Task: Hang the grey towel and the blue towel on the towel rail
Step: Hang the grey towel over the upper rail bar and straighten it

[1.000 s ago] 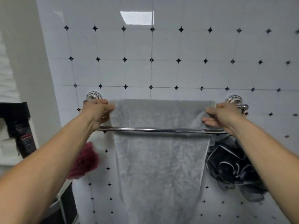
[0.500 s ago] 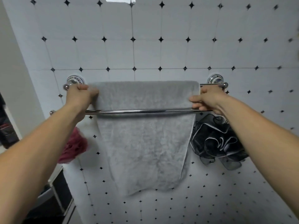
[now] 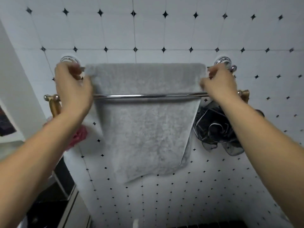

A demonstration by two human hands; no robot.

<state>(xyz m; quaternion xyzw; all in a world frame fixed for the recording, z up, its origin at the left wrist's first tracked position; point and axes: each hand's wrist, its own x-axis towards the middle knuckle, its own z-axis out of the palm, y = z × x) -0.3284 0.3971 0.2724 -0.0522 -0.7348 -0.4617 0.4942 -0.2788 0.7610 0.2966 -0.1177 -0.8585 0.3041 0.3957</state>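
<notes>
The grey towel [image 3: 148, 122] hangs over the back bar of a chrome double towel rail [image 3: 148, 96] on the tiled wall, and its lower edge shows in full. My left hand [image 3: 72, 86] pinches the towel's top left corner. At the top right edge my right hand [image 3: 218, 83] has its fingers curled against the towel; whether it grips the cloth is unclear. The front bar runs across in front of the towel. No blue towel is in view.
A black mesh bath sponge [image 3: 215, 129] hangs under the rail's right end, and a red one [image 3: 79, 137] hangs at the left, partly behind my forearm. A white wall corner and dark shelf items [image 3: 6, 124] stand at the far left.
The view has tilted down, so the rail sits lower in frame and the towel's bottom edge shows. Both hands have shifted slightly at the towel's top corners.
</notes>
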